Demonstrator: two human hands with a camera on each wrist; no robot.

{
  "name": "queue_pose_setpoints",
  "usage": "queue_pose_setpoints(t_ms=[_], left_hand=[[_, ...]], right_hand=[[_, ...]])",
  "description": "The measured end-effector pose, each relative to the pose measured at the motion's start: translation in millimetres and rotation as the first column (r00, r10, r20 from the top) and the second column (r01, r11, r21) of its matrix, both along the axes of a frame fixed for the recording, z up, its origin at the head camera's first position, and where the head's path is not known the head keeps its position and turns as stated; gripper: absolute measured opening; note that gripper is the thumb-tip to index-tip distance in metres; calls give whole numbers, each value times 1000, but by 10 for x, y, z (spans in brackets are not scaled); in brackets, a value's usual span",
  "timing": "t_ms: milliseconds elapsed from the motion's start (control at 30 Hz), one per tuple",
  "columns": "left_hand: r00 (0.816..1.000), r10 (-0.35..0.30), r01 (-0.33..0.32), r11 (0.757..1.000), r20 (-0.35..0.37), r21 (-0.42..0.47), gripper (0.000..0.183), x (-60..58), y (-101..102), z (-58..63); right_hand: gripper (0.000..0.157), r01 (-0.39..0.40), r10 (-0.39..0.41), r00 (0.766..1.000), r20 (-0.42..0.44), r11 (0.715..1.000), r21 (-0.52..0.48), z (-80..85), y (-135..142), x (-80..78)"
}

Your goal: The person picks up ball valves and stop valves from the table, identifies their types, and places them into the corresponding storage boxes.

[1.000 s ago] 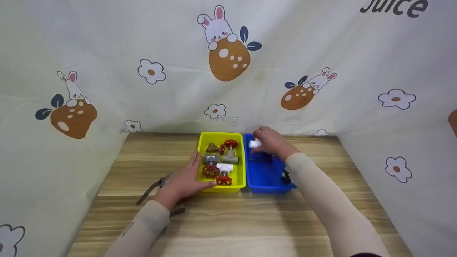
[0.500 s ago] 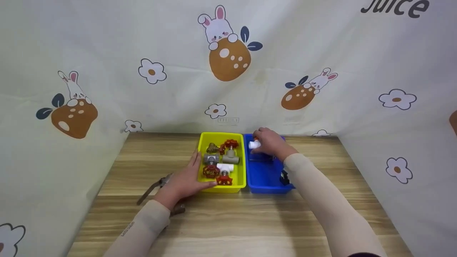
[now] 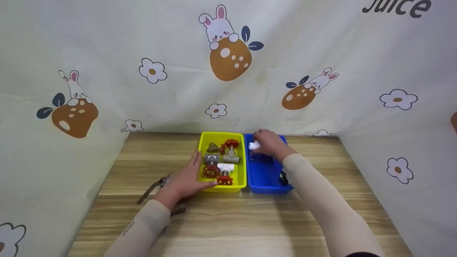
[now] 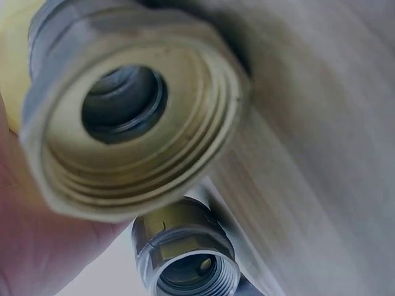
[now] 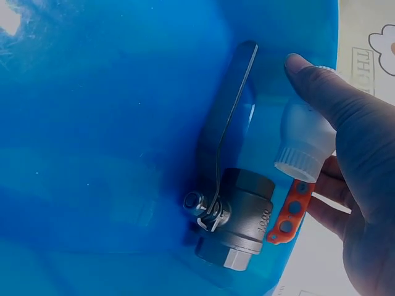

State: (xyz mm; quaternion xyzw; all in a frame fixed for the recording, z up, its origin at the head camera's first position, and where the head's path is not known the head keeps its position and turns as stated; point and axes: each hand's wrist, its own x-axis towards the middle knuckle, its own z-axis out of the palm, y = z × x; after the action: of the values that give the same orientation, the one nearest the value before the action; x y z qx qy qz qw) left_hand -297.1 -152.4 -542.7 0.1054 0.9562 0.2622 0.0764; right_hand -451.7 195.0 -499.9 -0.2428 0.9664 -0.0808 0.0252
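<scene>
My right hand [image 3: 273,144] grips a white plastic ball valve [image 5: 303,132] with an orange-red handle [image 5: 290,213], inside the far end of the blue bin [image 3: 266,184]. Beside that valve, a metal ball valve [image 5: 244,209] with a long lever lies on the bin floor. My left hand [image 3: 185,182] rests against the yellow bin [image 3: 244,178], thumb over the near rim and fingers straight along the left wall. In the yellow bin lie several red-wheeled valves, among them a white one [image 3: 225,167], a grey one [image 3: 211,159] and a beige one [image 3: 231,157].
On the wooden table [image 3: 228,228], left of the yellow bin, a metal valve with a brown lever [image 3: 148,192] lies partly under my left arm. Threaded metal ends [image 4: 139,126] fill the left wrist view. A black-handled part [image 3: 284,178] sits at the blue bin's right side.
My right hand has sunk slightly with the white ball valve in the blue bin. The left hand stays at the yellow bin.
</scene>
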Motion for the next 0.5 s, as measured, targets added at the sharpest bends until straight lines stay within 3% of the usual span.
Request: queue_pose_setpoints(t_ms=[200, 500], left_hand=[[1000, -5, 5, 1000, -13, -5, 139, 2, -6, 0], [1000, -6, 6, 1000, -5, -1, 138, -3, -2, -4]], right_hand=[[61, -8, 9, 1000, -10, 1000, 29, -5, -19, 16], [58, 24, -27, 998, 57, 998, 59, -7, -64, 7]])
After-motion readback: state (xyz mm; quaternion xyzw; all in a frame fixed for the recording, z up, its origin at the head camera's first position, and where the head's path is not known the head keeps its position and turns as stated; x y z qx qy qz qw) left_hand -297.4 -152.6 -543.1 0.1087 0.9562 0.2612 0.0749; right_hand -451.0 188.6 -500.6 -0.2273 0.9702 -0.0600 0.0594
